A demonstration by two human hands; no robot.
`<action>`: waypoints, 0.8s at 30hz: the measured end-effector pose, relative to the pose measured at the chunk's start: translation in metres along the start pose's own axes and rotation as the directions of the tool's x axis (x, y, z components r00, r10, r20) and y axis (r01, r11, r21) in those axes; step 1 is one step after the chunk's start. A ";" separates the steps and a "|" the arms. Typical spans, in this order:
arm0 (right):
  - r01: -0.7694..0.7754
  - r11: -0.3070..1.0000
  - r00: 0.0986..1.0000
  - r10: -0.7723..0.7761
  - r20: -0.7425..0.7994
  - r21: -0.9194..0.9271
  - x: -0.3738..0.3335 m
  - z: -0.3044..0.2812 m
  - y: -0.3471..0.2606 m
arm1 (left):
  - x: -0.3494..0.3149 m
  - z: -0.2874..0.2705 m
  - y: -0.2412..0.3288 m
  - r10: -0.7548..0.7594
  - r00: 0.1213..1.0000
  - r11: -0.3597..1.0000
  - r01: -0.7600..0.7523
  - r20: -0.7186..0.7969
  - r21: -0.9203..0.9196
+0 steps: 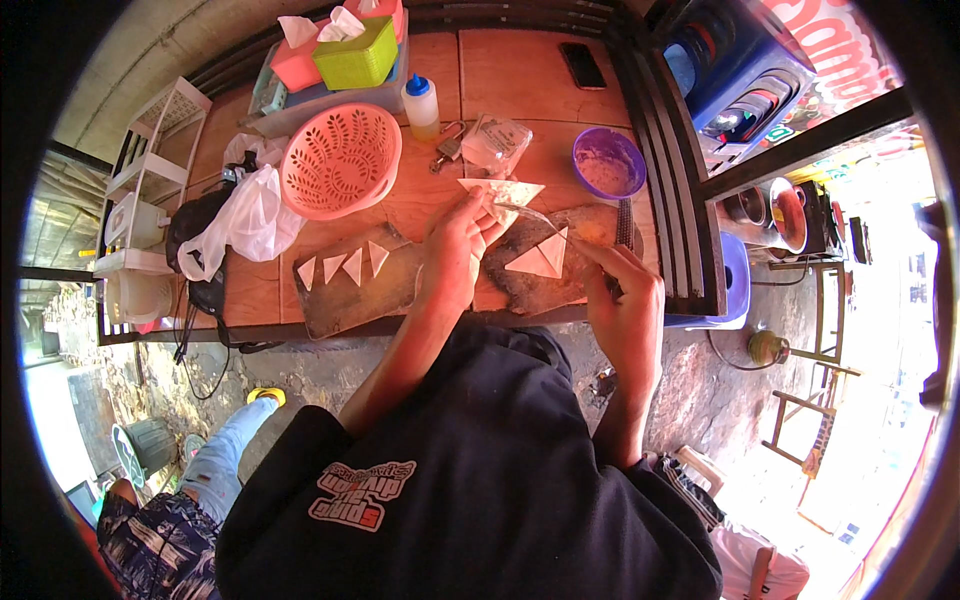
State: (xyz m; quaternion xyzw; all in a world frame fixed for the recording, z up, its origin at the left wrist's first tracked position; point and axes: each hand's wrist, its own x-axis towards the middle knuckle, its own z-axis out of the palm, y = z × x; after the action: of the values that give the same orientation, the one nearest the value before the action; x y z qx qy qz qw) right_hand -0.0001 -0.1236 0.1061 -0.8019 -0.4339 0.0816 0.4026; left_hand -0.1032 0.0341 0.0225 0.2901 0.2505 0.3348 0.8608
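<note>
My left hand (460, 245) holds up a pale triangular piece (515, 190), thin and whitish, pinched at its lower edge. Closed around a metal spoon (540, 215), my right hand (625, 292) brings the spoon's front end against that piece. Under the spoon, white triangles (538, 258) lie on the right wooden board (510, 285). Several more triangles (353, 266) stand in a row on the left wooden board (340, 310). A purple bowl (610, 165) with pinkish paste sits beyond my right hand.
A pink perforated basket (340, 160) stands far left beside white plastic bags (255, 215). Behind are a blue-capped bottle (421, 108), padlock (449, 148), clear packet (497, 143), green tissue box (356, 52) and phone (583, 66). A slatted rail (683, 240) borders the right. Another person (190, 510) is at lower left.
</note>
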 end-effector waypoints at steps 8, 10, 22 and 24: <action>-0.028 0.999 1.000 0.028 -0.011 0.029 0.003 -0.006 0.003 | 0.001 -0.005 0.008 -0.126 0.978 0.984 0.102 0.165 0.146; -0.026 0.999 0.999 0.027 -0.022 0.033 0.004 -0.006 0.002 | 0.001 -0.004 0.012 -0.150 0.975 0.968 0.113 0.161 0.223; -0.045 0.999 0.998 0.043 0.053 0.021 0.009 -0.008 0.002 | 0.005 -0.003 0.027 -0.213 0.971 0.907 0.155 0.109 0.392; -0.048 0.998 0.997 0.046 0.061 0.045 0.009 -0.007 0.002 | 0.004 -0.002 0.028 -0.190 0.977 0.900 0.135 0.095 0.414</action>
State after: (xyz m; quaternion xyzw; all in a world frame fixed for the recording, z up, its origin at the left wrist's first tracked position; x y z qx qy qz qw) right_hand 0.0097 -0.1212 0.1109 -0.7994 -0.4247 0.1251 0.4061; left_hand -0.1143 0.0548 0.0389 0.4620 0.2798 0.1825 0.8216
